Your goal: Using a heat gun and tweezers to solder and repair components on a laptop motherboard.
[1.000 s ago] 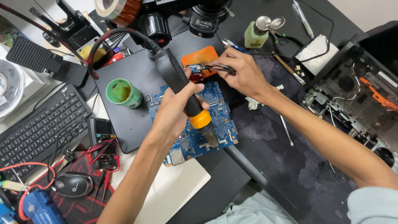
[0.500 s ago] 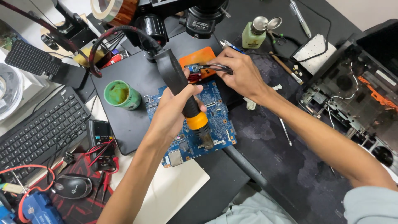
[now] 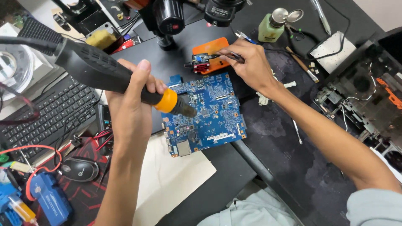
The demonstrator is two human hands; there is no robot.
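Note:
My left hand (image 3: 132, 100) grips a black hot-air wand with an orange collar (image 3: 167, 100), its metal nozzle tilted down over a blue circuit board (image 3: 211, 111) lying on the dark mat. My right hand (image 3: 253, 62) holds thin black tweezers (image 3: 224, 55), their tips reaching a small part with a red piece (image 3: 200, 62) on an orange pad (image 3: 213, 48) just behind the board.
A microscope head (image 3: 169, 16) hangs at the top centre. A black keyboard (image 3: 46, 113) and mouse (image 3: 79, 169) lie at the left, a green dispenser bottle (image 3: 272, 25) at the back, an opened laptop chassis (image 3: 364, 100) at the right, a cream sheet (image 3: 171, 175) in front.
The view has shifted and closed in on the board. My left hand has swung the wand so the nozzle now points right over the board. My right hand stays at the orange pad.

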